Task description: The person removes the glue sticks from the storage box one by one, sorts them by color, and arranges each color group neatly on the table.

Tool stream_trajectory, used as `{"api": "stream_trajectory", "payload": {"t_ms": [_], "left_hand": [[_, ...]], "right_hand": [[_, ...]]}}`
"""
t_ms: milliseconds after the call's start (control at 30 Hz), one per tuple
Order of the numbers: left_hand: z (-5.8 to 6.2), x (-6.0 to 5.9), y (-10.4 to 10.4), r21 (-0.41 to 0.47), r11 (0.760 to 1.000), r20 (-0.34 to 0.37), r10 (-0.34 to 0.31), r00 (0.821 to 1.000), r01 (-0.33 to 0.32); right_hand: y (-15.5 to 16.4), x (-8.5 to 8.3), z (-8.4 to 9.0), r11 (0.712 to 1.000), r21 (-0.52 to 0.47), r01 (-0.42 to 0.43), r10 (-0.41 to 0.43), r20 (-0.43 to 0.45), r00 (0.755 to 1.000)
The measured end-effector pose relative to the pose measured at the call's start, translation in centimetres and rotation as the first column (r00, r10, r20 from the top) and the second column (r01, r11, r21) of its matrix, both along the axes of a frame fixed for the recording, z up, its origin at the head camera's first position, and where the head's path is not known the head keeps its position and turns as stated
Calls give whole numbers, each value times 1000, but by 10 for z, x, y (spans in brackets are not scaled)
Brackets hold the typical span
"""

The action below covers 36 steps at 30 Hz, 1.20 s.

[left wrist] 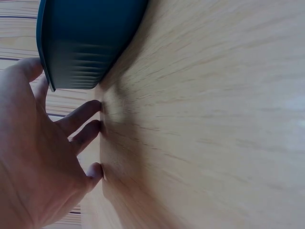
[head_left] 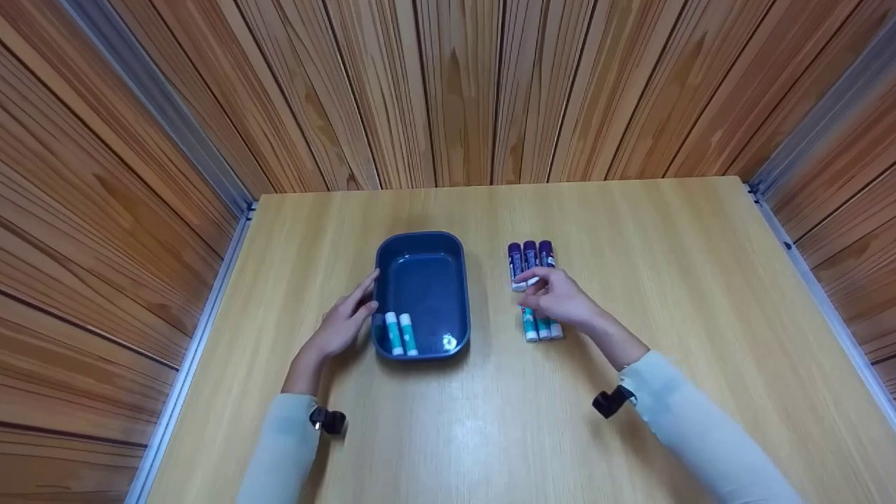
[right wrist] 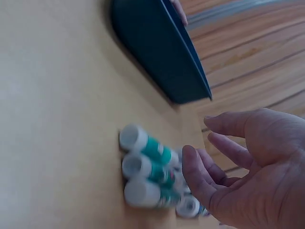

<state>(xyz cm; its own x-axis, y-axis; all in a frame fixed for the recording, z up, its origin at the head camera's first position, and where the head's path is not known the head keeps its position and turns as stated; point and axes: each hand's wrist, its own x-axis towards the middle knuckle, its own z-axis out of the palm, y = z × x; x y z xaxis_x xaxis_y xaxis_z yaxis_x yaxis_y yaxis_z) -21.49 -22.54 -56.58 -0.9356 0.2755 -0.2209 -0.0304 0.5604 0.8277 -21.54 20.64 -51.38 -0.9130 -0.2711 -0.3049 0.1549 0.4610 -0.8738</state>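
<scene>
My left hand (head_left: 341, 325) rests against the left side of a dark blue tray (head_left: 424, 280), thumb and a finger at its rim. In the left wrist view, its other fingertips (left wrist: 95, 125) touch the table below the tray. Two green-and-white glue sticks (head_left: 394, 334) lie side by side in the tray's near left corner. My right hand (head_left: 560, 297) hovers over two rows of glue sticks, fingers loosely bent and holding nothing. Three green glue sticks (right wrist: 153, 148) form the near row; three purple glue sticks (head_left: 516, 260) form the far row, partly hidden by the hand.
The light wooden tabletop (head_left: 448, 434) reaches a plank wall (head_left: 462, 91) at the back, with plank walls and metal rails (head_left: 210, 308) at the sides. A black wrist camera (head_left: 612, 402) is worn on the right arm, another (head_left: 329, 421) on the left.
</scene>
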Motion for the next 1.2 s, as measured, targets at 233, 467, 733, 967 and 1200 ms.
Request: {"api": "stream_trajectory", "payload": {"t_ms": [233, 467, 733, 967, 1200], "left_hand": [[2, 1, 1, -11, 1000, 12, -12, 1000, 13], [6, 0, 0, -5, 1000, 47, -25, 999, 25], [8, -4, 0, 24, 999, 57, -40, 998, 38], [8, -7, -3, 3, 998, 48, -56, 997, 56], [10, -8, -4, -1, 999, 87, -41, 995, 41]], "right_hand": [[-33, -1, 5, 999, -20, -49, 49, -17, 999], [-67, 0, 18, 994, -47, -100, 99, -19, 995], [-104, 1, 30, 987, -72, -147, 147, 1, 989], [-130, 1, 25, 973, -81, -217, 219, 10, 976], [-145, -1, 20, 955, -113, -274, 288, 135, 948]]}}
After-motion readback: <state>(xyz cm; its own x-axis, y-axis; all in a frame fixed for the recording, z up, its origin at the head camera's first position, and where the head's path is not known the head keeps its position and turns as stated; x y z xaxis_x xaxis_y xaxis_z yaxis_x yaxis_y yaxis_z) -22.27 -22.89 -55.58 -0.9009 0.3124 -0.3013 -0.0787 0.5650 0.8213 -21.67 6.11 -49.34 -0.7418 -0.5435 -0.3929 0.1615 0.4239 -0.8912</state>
